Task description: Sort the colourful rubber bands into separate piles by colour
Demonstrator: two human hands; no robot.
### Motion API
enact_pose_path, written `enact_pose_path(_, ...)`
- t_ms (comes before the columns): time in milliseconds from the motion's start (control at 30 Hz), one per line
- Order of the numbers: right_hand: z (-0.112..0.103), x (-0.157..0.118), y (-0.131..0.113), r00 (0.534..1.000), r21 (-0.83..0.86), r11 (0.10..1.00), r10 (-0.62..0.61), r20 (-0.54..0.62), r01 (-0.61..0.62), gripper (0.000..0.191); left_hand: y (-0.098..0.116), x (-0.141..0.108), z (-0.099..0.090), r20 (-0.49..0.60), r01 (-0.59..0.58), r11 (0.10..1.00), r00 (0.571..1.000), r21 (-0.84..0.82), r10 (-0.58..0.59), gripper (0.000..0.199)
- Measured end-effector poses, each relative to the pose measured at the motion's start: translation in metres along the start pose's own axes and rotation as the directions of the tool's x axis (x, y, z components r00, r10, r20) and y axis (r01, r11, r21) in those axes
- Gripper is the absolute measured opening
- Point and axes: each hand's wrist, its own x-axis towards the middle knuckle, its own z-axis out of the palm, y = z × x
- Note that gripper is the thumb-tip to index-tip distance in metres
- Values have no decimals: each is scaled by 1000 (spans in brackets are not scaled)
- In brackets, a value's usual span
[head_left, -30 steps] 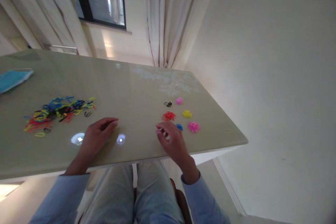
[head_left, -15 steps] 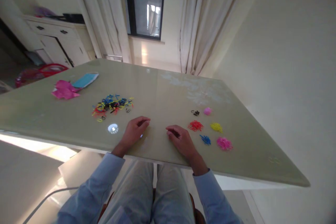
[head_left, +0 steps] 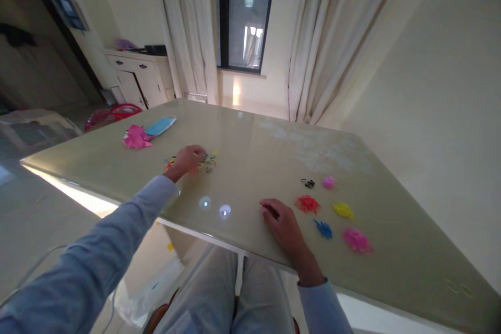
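My left hand [head_left: 190, 157] reaches over a mixed pile of small coloured rubber bands [head_left: 209, 160] and covers much of it. Its fingers bend down into the pile and the tips are hidden, so I cannot tell whether they grip any. My right hand [head_left: 282, 224] rests near the table's front edge, fingers curled in towards the thumb. Anything between them is too small to make out. Beside it lie sorted heaps: red bands [head_left: 307, 204], blue bands [head_left: 323, 229], black bands [head_left: 309, 183], yellow bands [head_left: 343, 211], deep pink bands [head_left: 357, 240] and lighter pink bands [head_left: 329, 182].
A crumpled pink wrapper [head_left: 136, 137] and a blue face mask [head_left: 160, 126] lie at the table's far left. Two pale loops [head_left: 458, 288] lie near the right corner. The glossy table [head_left: 250, 167] reflects lamps. Behind stand a white cabinet [head_left: 136, 75] and a red chair [head_left: 113, 115].
My left hand has moved forward and left from the table's front onto the mixed pile. My right hand stays beside the sorted heaps. The view has swung left.
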Motion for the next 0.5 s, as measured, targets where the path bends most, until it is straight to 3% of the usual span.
enact_pose_path(267, 1, 0, -1, 1000, 0, 1000, -16, -16, 16, 22, -28, 26, -51, 173, -160, 966, 977, 201, 126, 26)
enact_pose_path(500, 1, 1, 2, 999, 2, 1000, -29, -16, 30, 23, -44, 22, -58, 310, -287, 900, 933, 327, 185, 19)
